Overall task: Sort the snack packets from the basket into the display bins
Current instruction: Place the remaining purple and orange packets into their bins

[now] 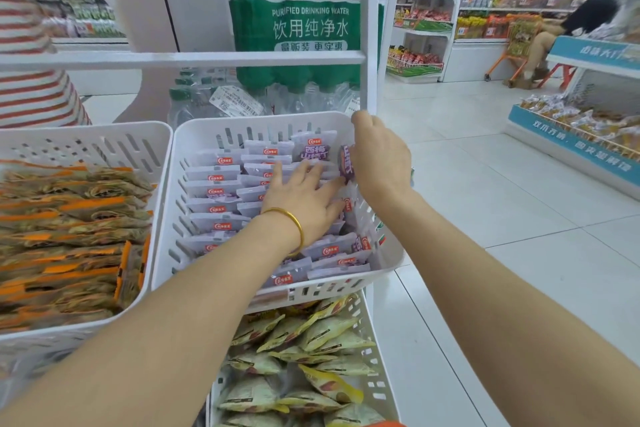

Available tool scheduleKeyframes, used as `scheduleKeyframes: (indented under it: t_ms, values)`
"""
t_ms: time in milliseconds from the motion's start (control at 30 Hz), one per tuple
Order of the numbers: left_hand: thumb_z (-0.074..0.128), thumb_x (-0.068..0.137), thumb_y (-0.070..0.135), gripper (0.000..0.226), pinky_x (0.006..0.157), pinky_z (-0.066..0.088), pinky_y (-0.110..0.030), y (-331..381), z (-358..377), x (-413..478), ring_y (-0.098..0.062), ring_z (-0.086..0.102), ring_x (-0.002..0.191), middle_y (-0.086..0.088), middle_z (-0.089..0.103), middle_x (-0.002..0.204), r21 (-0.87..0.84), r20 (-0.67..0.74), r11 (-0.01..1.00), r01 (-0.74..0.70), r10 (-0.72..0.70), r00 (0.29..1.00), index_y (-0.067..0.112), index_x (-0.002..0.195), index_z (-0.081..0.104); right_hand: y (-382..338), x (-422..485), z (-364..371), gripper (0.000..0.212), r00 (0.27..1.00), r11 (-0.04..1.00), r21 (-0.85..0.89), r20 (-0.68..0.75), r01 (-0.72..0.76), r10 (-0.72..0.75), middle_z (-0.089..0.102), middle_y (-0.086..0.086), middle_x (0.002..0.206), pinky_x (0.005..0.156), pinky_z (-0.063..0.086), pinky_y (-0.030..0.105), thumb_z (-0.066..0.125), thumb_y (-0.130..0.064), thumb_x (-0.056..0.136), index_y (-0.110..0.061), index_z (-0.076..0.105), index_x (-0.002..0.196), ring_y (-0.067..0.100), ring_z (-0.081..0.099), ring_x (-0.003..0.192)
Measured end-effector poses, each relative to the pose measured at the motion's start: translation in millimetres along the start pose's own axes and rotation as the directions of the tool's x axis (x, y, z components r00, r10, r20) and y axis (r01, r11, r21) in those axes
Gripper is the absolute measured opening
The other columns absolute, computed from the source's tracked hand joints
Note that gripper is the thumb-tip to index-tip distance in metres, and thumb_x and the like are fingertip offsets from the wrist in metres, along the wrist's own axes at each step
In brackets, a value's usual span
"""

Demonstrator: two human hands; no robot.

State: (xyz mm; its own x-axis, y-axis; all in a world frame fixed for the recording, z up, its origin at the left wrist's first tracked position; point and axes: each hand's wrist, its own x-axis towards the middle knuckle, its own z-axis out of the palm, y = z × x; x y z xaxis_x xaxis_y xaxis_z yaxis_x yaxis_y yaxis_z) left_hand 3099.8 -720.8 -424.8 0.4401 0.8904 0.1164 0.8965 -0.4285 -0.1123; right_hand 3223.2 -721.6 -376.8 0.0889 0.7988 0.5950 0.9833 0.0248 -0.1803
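A white slotted display bin (pixel 194 149) in the middle holds several rows of purple-and-white snack packets (pixel 214 184). My left hand (pixel 304 201), with a gold bangle on the wrist, lies flat with straight fingers on the packets in the bin's right half. My right hand (pixel 379 159) is over the bin's right rim and holds one purple packet (pixel 346 163) on edge next to the bin wall. The basket named in the task is not in view.
A second white bin (pixel 104 142) at left holds orange-brown packets. A lower bin (pixel 372 340) holds yellow-green packets. Bottled water packs (pixel 304 28) stand behind the rack post (pixel 369 45). A person in a striped top stands at far left. Tiled floor lies to the right.
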Motion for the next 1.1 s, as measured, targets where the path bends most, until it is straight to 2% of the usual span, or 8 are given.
scheduleKeyframes:
  t_ms: [200, 333, 433, 600, 767, 900, 967, 1100]
  values:
    - [0.013, 0.098, 0.048, 0.051, 0.112, -0.006, -0.057, 4.3, 0.6, -1.8, -0.023, -0.003, 0.146, -0.005, 0.001, 0.159, 0.07, -0.01, 0.994, 0.085, -0.084, 0.996, 0.036, 0.147, 0.009, 3.8, 2.2, 16.9, 0.016, 0.965, 0.956, -0.182, 0.167, 0.231, -0.202, 0.061, 0.007, 0.105, 0.07, 0.025, 0.031, 0.053, -0.007, 0.09, -0.01, 0.055, 0.105, 0.029, 0.047, 0.102]
    - [0.011, 0.098, 0.049, 0.053, 0.112, -0.007, -0.058, 4.0, 2.9, -2.6, -0.023, -0.005, 0.146, -0.006, -0.002, 0.159, 0.063, -0.006, 0.994, 0.092, -0.092, 0.996, 0.036, 0.148, 0.001, 18.2, -0.1, 4.3, 0.037, 0.96, 0.936, -0.235, 0.162, 0.261, -0.227, 0.045, 0.002, 0.133, 0.089, 0.028, 0.037, 0.048, -0.007, 0.087, -0.019, 0.053, 0.122, 0.031, 0.028, 0.129]
    - [0.01, 0.098, 0.049, 0.053, 0.112, -0.008, -0.058, 3.5, 3.1, -2.4, -0.022, -0.007, 0.145, -0.005, -0.004, 0.159, 0.067, 0.005, 0.993, 0.094, -0.094, 0.996, 0.036, 0.148, 0.001, 26.9, -8.2, 2.4, 0.049, 0.904, 0.917, -0.211, 0.344, 0.338, -0.254, 0.037, -0.007, 0.147, 0.114, 0.012, 0.048, 0.042, -0.002, 0.089, -0.021, 0.046, 0.135, 0.025, 0.004, 0.146]
    - [0.01, 0.098, 0.05, 0.053, 0.112, -0.009, -0.056, 3.5, -2.6, -2.7, -0.022, -0.01, 0.145, -0.004, -0.006, 0.159, 0.044, 0.079, 0.996, 0.081, -0.085, 0.993, 0.038, 0.148, -0.001, 23.0, -12.3, 8.7, 0.053, 0.838, 0.926, -0.15, 0.493, 0.345, -0.232, 0.035, -0.005, 0.151, 0.117, 0.003, 0.049, 0.036, -0.007, 0.092, -0.022, 0.037, 0.143, 0.024, -0.002, 0.146]
    - [0.021, 0.099, 0.045, 0.05, 0.117, -0.001, -0.046, 4.0, -28.6, -49.2, -0.02, 0.002, 0.145, -0.001, 0.008, 0.158, -0.131, -0.069, 0.991, 0.036, -0.045, 0.997, 0.031, 0.147, 0.02, 30.1, -38.1, -25.1, 0.056, 0.961, 0.972, 0.087, 0.159, 0.216, -0.228, 0.053, -0.002, 0.137, 0.11, 0.028, 0.044, 0.042, 0.007, 0.085, -0.019, 0.053, 0.133, 0.026, 0.025, 0.141]
    - [0.028, 0.094, 0.041, 0.048, 0.115, 0.021, -0.042, 8.6, -37.2, -146.5, -0.024, 0.029, 0.138, -0.004, 0.038, 0.147, -0.218, -0.273, 0.974, -0.063, 0.001, 0.962, 0.022, 0.134, 0.047, 7.6, -109.9, -44.5, 0.038, 0.833, 0.814, 0.195, -0.226, 0.547, -0.505, 0.071, 0.002, 0.099, 0.079, 0.05, 0.041, 0.047, -0.004, 0.077, -0.013, 0.07, 0.105, 0.03, 0.061, 0.102]
    - [0.032, 0.091, 0.037, 0.045, 0.109, 0.03, -0.04, 8.5, -34.6, -200.5, -0.025, 0.041, 0.129, -0.004, 0.05, 0.137, -0.206, -0.279, 0.974, -0.09, 0.03, 0.96, 0.018, 0.123, 0.057, -9.4, -147.1, -49.5, 0.037, 0.774, 0.741, 0.226, -0.232, 0.633, -0.59, 0.07, 0.0, 0.098, 0.074, 0.049, 0.038, 0.047, -0.009, 0.076, -0.015, 0.07, 0.104, 0.029, 0.062, 0.095]
    - [0.038, 0.089, 0.032, 0.04, 0.102, 0.042, -0.043, 6.1, -4.0, -317.9, -0.03, 0.051, 0.12, -0.01, 0.058, 0.127, -0.146, -0.053, 0.986, -0.074, 0.067, 0.996, 0.014, 0.113, 0.064, -49.5, -233.3, -35.5, 0.033, 0.695, 0.615, 0.405, -0.077, 0.677, -0.715, 0.068, 0.004, 0.094, 0.067, 0.05, 0.039, 0.047, -0.009, 0.079, -0.011, 0.068, 0.104, 0.031, 0.062, 0.087]
